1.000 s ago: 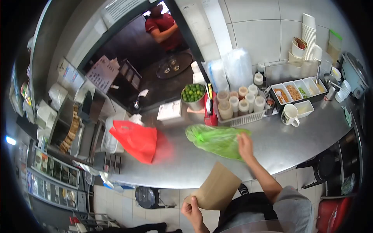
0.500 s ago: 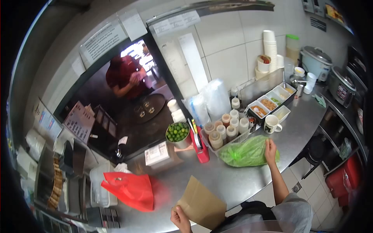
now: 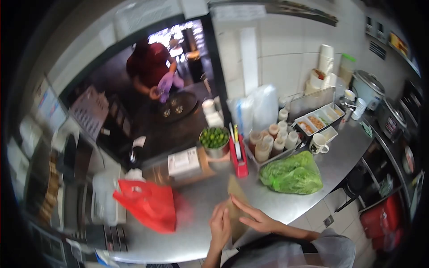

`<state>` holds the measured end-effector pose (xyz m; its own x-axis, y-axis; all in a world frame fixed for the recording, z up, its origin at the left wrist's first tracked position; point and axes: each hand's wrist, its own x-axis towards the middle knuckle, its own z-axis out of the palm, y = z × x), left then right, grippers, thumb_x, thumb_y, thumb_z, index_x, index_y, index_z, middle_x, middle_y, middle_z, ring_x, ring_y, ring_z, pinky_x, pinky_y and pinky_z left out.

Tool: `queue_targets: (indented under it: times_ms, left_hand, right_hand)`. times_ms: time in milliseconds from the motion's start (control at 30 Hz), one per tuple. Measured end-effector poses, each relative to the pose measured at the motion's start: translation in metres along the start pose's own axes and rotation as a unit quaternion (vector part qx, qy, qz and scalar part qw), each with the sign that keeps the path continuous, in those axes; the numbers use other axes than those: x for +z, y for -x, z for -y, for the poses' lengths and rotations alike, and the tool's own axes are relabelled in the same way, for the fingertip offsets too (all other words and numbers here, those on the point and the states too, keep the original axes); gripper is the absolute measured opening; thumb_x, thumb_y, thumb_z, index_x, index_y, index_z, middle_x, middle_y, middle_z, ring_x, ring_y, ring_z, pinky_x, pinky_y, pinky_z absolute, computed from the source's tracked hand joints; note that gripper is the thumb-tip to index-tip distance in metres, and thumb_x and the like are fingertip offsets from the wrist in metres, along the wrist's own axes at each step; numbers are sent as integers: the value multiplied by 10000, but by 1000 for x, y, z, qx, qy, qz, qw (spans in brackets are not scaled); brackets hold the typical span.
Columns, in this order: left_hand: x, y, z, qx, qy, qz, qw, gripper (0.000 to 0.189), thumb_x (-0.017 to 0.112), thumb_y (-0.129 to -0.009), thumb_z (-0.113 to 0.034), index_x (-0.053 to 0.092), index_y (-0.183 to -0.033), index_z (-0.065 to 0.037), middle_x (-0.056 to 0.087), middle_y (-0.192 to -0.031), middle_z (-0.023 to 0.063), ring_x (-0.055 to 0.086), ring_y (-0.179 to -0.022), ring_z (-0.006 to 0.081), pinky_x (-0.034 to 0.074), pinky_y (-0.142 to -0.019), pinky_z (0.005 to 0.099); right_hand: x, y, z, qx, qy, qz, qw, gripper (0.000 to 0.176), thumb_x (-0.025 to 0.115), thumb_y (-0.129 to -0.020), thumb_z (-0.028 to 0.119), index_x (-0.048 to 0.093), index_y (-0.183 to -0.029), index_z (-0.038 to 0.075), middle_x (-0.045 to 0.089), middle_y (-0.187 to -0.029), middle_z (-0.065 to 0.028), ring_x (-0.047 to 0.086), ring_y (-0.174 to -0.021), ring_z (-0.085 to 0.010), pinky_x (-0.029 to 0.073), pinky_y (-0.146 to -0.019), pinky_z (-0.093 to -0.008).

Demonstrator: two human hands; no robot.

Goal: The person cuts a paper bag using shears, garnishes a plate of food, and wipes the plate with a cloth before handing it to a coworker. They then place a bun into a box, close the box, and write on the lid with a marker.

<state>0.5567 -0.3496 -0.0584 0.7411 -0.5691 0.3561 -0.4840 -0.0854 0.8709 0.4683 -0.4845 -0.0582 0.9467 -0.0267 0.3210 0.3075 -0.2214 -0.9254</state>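
Observation:
A brown paper bag (image 3: 235, 191), seen nearly edge-on, is held upright between my hands near the counter's front edge. My left hand (image 3: 220, 225) closes on its left side, fingers pointing up. My right hand (image 3: 255, 217) is on the opposite side, fingertips at the bag's edge and thumb lower down; its exact grip is partly hidden. Beyond my right hand, a knotted green plastic bag (image 3: 292, 173) lies on the steel counter. To the left of my hands stands a red bag (image 3: 148, 206).
A metal pot of green limes (image 3: 214, 138), a red tape dispenser (image 3: 239, 156) and a white box (image 3: 183, 162) line the back. Squeeze bottles (image 3: 278, 139), a mug (image 3: 318, 144) and a topping tray (image 3: 316, 121) stand right. Through the hatch, a person (image 3: 149, 67) handles a purple cloth.
My right hand has left the green bag and come over to the brown paper bag. The paper bag has turned nearly edge-on. The camera view has shifted; the person's cloth has moved lower.

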Motion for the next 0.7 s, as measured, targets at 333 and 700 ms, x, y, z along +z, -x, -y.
queue_targets:
  times_ms: [333,700]
  left_hand:
    - [-12,26,-16,-49,212,-109,970,310,603,-776,-4,547,-1074,64,502,-1117,122,496,-1028,188,396,-856,274]
    - [20,32,-3,9,316,-187,930,519,723,-662,-36,509,-1132,20,497,-1045,62,494,-997,151,456,-794,256]
  right_hand:
    - [6,-19,8,-22,-335,165,927,850,500,-869,367,-54,-1368,-41,-28,-1462,-141,-16,-1353,-216,31,-1075,-318]
    - [-2,-16,0,16,-385,205,899,891,538,-841,390,-43,-1375,-26,-15,-1467,-119,47,-1352,-210,70,-1073,-313]
